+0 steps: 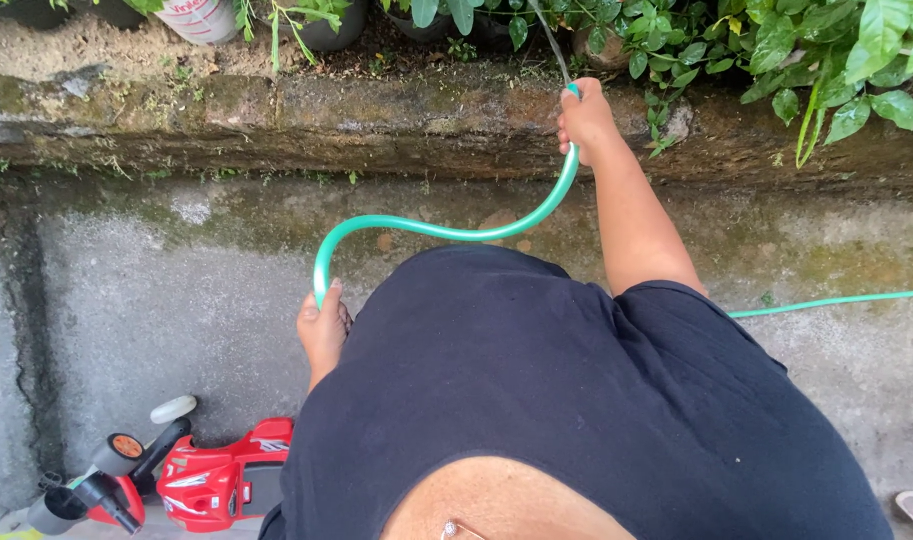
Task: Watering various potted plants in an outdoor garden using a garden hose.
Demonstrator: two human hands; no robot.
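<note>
Right grip: the right hand (587,120) is closed tight round the end of the green hose (427,228), fingers wrapped, thumb up near the mouth of it.
Water: a thin stream (549,35) leaves the top of that grip and shoots up toward the leafy plants (797,60) just beyond the knuckles.
Left grip: the left hand (322,328) sits lower down the same hose, thumb pressed against it; the fingers are mostly hidden behind the black shirt (577,400), so how firmly it pinches I cannot tell for sure, though it looks to hold the loop.
Hose run: between the two grips it bows in a curve across the body; a further stretch lies on the concrete floor (157,300), off to the right of the right arm.
Past the grip: a mossy stone kerb (277,115) runs under the right hand, with pots (327,25) on the soil behind it.
Behind the left grip: a red toy car (207,485) on the floor.
Step in hand: watering the bed, I judge, mid-spray.
Next move calls for: keeping the thumb pressure steady and swinging the end along the kerb while the lower hand feeds slack.
</note>
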